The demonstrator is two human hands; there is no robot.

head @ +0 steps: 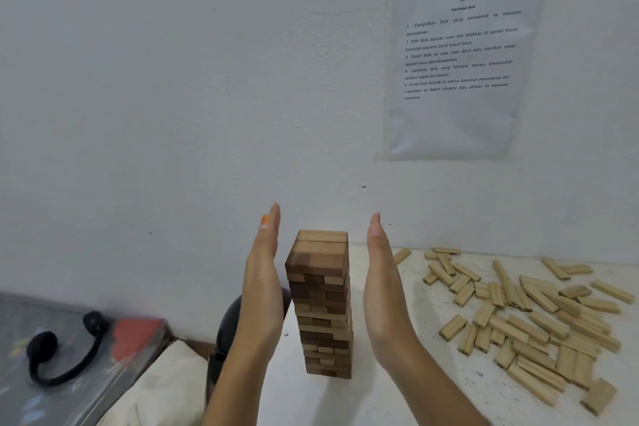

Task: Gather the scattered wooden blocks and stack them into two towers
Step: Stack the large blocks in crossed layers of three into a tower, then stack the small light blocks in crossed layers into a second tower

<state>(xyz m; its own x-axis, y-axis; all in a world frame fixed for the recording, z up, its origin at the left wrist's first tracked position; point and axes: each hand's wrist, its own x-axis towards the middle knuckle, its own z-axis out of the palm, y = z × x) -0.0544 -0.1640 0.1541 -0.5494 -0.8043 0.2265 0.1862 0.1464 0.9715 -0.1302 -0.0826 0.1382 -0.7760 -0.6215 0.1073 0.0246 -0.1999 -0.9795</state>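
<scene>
Far left, black headphones (58, 353) lie on a grey surface beside the table. My left hand (262, 287) stands flat, fingers straight, palm facing the tower, just beside its left face and holding nothing. The 1 tower of wooden blocks (321, 304) stands upright near the left edge of the white table (397, 401). My right hand (383, 287) is flat too, slightly apart from the right face, gripping nothing. Further right, loose pale blocks (539, 318) lie scattered; a printed sheet (456, 62) hangs on the wall above.
</scene>
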